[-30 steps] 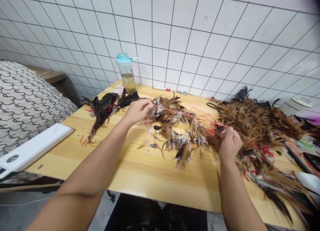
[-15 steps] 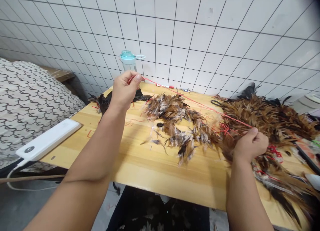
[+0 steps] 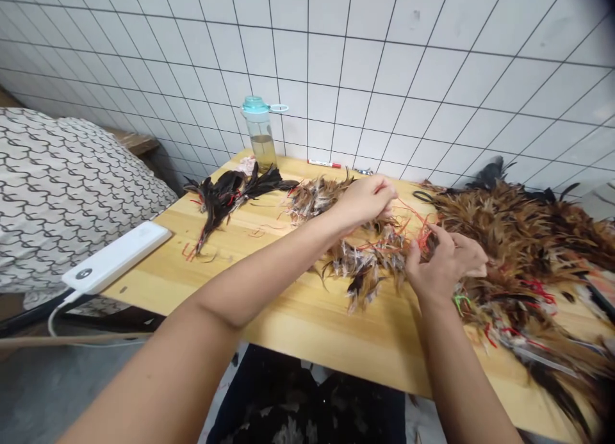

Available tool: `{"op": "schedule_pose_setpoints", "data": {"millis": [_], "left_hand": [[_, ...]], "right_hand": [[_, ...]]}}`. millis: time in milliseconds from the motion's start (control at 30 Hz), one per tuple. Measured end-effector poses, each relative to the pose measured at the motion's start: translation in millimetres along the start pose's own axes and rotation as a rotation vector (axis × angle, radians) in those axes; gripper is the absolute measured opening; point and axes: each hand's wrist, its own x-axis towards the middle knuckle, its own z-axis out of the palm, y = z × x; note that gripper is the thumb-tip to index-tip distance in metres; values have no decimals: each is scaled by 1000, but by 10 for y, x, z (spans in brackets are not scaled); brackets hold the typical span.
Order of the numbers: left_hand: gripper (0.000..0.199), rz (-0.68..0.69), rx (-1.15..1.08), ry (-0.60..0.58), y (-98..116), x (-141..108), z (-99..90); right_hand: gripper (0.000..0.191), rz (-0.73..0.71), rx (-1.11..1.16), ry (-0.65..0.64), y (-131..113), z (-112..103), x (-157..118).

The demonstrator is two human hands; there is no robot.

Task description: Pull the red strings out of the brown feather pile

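Two bare hands work close together over a wooden counter [image 3: 269, 252] strewn with feathers, and the job looks to be partway through. Far to the left of the left hand, a white power bank [image 3: 116, 257] lies at the counter's edge, with a patterned pillow beyond it. Nearer, but apart from the hand on its left, lies a bundle of black feathers [image 3: 234, 191] already bound with red thread, which reads as one finished piece. Behind it, against the tiled wall, stands a clear water bottle [image 3: 261, 134] with a teal lid.

The left hand [image 3: 366, 200] reaches in across the body, forearm stretched forward, fingers pinched shut on a red string [image 3: 414, 221]. The string runs in loose loops from that pinch to the right hand just beside it. Under and between both hands sits a small heap of brown and white feathers [image 3: 358, 264], seemingly strung already.

The right hand [image 3: 446, 259] hovers low, wrist bent, thumb and fingertips closed on the other end of the red string, where it bunches at the feathers. The hands are near each other but not touching.

Right of the right hand spreads a much larger pile of brown feathers [image 3: 519, 239], with scraps of red thread in it, so most of the work appears to remain.
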Motion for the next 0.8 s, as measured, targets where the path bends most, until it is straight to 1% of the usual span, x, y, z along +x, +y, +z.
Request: {"op": "schedule_pose_setpoints", "data": {"millis": [33, 100, 133, 167, 200, 233, 267, 300, 333, 367, 400, 433, 467, 500, 533, 567, 633, 700, 800], "left_hand": [[26, 13, -32, -18, 127, 140, 63], [36, 34, 15, -1, 440, 445, 135], [45, 74, 56, 41, 610, 595, 155], [57, 114, 110, 111, 773, 734, 174], [63, 174, 148, 206, 917, 854, 198], [62, 233, 188, 286, 1029, 950, 232], [59, 284, 231, 333, 1101, 1018, 279], [55, 300, 267, 349, 1127, 1058, 336], [56, 333, 304, 282, 1107, 1073, 402], [59, 327, 345, 159, 1043, 1066, 471], [56, 302, 386, 2, 943, 1042, 537], [41, 285, 417, -141, 817, 1005, 595], [23, 262, 449, -232, 674, 960, 640], [21, 266, 479, -275, 528, 909, 667], [26, 302, 491, -283, 388, 851, 674], [28, 349, 490, -263, 261, 786, 659], [23, 398, 490, -211, 66, 633, 574], [18, 419, 488, -164, -59, 452, 447], [15, 371, 526, -205, -182, 153, 284]], "right_hand": [[47, 14, -1, 3, 24, 4, 4], [52, 69, -17, 31, 90, 7, 17], [54, 100, -28, 49, 127, 3, 24], [57, 125, -38, 65, 162, -3, 32], [59, 143, -48, 83, 196, -13, 41], [60, 155, -56, 98, 226, -25, 49], [61, 163, -66, 112, 254, -37, 57], [61, 168, -77, 129, 279, -49, 64], [60, 174, -88, 146, 299, -58, 69], [58, 181, -100, 162, 316, -65, 74], [56, 190, -112, 172, 328, -70, 77], [54, 199, -121, 178, 334, -73, 79], [52, 208, -128, 182, 336, -76, 81], [50, 221, -133, 187, 334, -81, 83], [48, 234, -137, 193, 329, -88, 86], [47, 251, -140, 199, 325, -98, 90], [45, 298, -143, 202, 326, -129, 104], [45, 372, -153, 202, 351, -163, 126], [46, 499, -200, 251, 443, -182, 159]]}}
